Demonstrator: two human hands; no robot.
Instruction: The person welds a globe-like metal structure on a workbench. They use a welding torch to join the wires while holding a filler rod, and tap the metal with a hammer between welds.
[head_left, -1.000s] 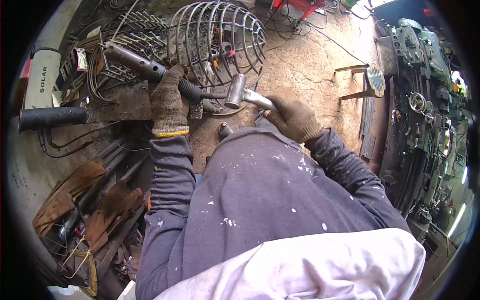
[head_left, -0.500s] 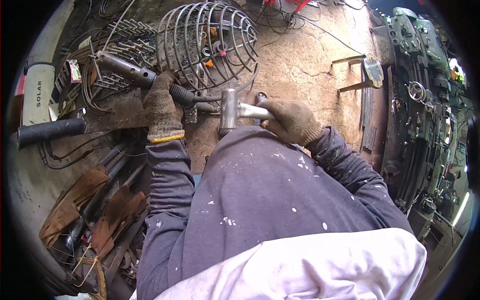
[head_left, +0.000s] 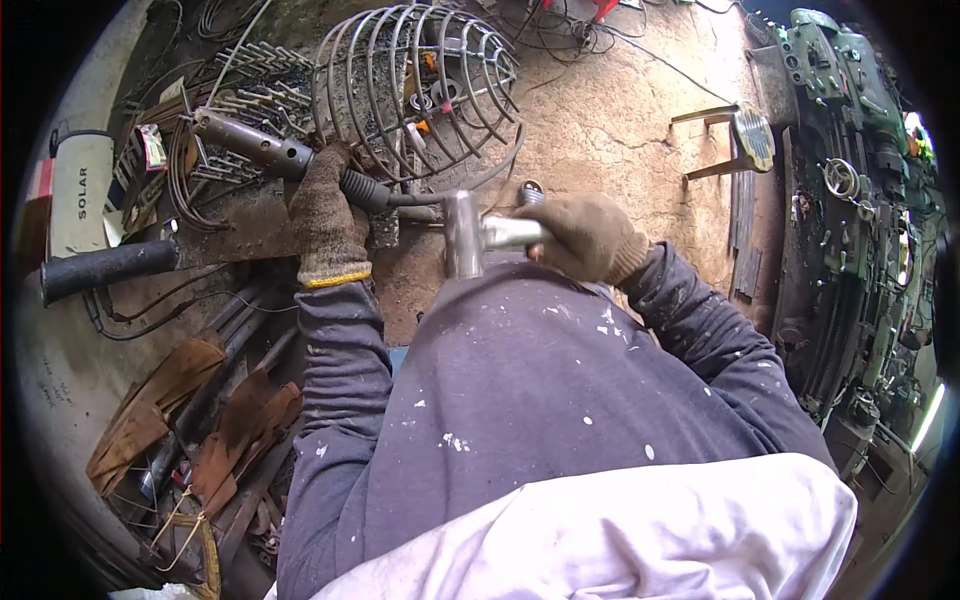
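My left hand point(head_left: 328, 220), in a brown knitted glove with a yellow cuff edge, is closed round a welding electrode holder point(head_left: 258, 146). A thin rod point(head_left: 240, 52) rises from the holder's far end, and a black cable point(head_left: 425, 199) leaves its ribbed end. My gloved right hand point(head_left: 592, 238) grips the handle of a metal hammer point(head_left: 463, 236), whose cylindrical head is raised in front of my body. Just beyond my left hand lies a rounded cage of bent metal rods point(head_left: 415, 95). Its near edge is close to the glove.
Many short metal rods point(head_left: 255, 105) stand left of the cage. A black-gripped handle point(head_left: 110, 270) sticks out at the left, above brown leather pieces point(head_left: 160, 400). On the right are a small stool point(head_left: 750, 138) and a large green machine point(head_left: 845, 190). Cables point(head_left: 575, 40) cross the floor ahead.
My right hand has shifted slightly right, and the hammer head has come a little nearer my body. The left hand stays on the electrode holder, almost still.
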